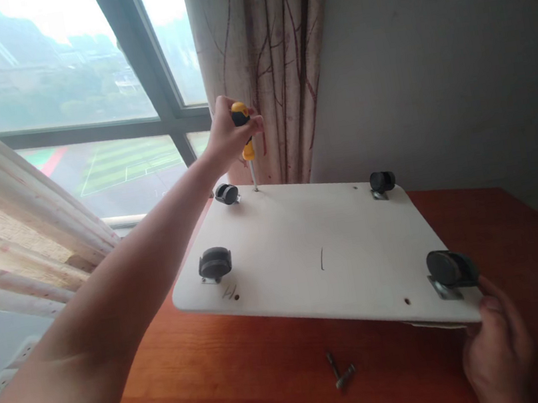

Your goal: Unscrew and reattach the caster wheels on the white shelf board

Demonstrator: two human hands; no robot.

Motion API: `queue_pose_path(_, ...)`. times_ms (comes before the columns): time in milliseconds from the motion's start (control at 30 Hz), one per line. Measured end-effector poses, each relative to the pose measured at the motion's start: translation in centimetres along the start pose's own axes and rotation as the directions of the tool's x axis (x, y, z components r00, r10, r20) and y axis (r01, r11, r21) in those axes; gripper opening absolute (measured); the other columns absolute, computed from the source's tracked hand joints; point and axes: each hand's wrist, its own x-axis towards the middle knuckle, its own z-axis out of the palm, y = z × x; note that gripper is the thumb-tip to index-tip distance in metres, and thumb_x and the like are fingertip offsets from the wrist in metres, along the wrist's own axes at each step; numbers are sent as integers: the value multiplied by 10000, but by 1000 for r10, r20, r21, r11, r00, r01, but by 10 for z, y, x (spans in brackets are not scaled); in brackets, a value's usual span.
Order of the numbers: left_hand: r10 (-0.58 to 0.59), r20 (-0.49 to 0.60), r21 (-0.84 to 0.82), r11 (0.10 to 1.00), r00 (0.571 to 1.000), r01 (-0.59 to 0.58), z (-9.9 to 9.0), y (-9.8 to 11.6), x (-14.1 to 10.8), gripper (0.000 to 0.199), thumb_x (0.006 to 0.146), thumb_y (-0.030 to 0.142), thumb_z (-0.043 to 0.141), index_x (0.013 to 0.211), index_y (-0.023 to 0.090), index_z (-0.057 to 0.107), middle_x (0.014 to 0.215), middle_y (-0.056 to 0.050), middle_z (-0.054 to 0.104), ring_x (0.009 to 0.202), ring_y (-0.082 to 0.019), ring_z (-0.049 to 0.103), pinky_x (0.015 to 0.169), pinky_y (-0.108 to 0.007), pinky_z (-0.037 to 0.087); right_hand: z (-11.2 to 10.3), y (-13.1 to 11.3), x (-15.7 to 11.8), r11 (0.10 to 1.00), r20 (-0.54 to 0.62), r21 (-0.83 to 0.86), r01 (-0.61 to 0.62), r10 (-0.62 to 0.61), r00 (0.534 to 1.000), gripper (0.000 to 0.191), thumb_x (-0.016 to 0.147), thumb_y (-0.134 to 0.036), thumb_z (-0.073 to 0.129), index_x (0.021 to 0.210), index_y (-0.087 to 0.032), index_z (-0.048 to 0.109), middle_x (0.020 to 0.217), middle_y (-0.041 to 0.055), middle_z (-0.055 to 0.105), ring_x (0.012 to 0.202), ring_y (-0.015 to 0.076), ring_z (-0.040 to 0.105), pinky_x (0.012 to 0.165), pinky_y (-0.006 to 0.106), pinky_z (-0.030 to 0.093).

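Note:
My left hand [232, 129] is wrapped round the yellow and black handle of a screwdriver [248, 151]. The screwdriver stands almost upright, its tip at a screw or hole near the far left edge of a white board [299, 237]. At the near right corner, my right hand [496, 336] grips the board's edge, fingers beside a black caster [451, 268]. Other black casters sit at the remaining corners: near left [215, 263], far left [227, 194] and far right [382, 182]. Dark holes show along the board's edges, and pen marks are on its face.
The board is raised over a reddish-brown wooden table [252, 359]. Two loose bolts [342, 372] lie on the table in front of it. Behind are a patterned curtain [268, 60], a window [151, 91] and a grey wall [431, 69]. Another curtain [9, 193] hangs at left.

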Motion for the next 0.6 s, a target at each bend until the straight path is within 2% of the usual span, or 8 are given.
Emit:
queue_pose_path(100,-21,11,-16,1000,1000,21,1,-1,-2,333,861,226,698,1077,243,444,939,-32,593,775,-172,652,739,-357,556,0,-1,0,1000,8,5,17,-17,1000,478,839,-416,587,1207,-122,670,1183,118,666,1123,288,621,1005,463,466)
queue_pose_path(233,14,65,18,1000,998,-15,1,-5,-1,310,887,237,640,1162,257,498,915,-34,579,869,-224,667,798,-381,546,0,-5,-2,1000,18,24,6,-7,1000,463,847,-398,595,1208,-120,676,1197,120,663,1131,280,618,1021,451,456)
queue_pose_path(367,114,48,157,980,992,-120,0,-7,2,270,809,166,679,1034,221,541,936,-40,608,979,-238,633,897,-403,525,-1,-5,-2,1000,11,13,-9,9,1000,477,846,-409,598,1221,-126,678,1225,123,661,1126,282,622,1027,465,450)
queue_pose_path(500,104,17,144,984,994,-105,2,-8,-3,384,807,210,719,1111,243,487,1005,-47,629,872,-197,652,815,-380,556,-2,-1,-1,1000,16,13,-16,16,1000,481,851,-409,590,1234,-129,669,1218,117,664,1137,285,619,1032,478,447)
queue_pose_path(600,89,45,120,988,995,-94,4,-9,-7,398,866,256,689,1195,262,465,945,-36,613,798,-199,676,775,-387,561,-2,0,-1,1000,17,25,-4,3,1000,474,842,-416,602,1210,-126,676,1210,118,662,1131,286,622,1028,477,451)
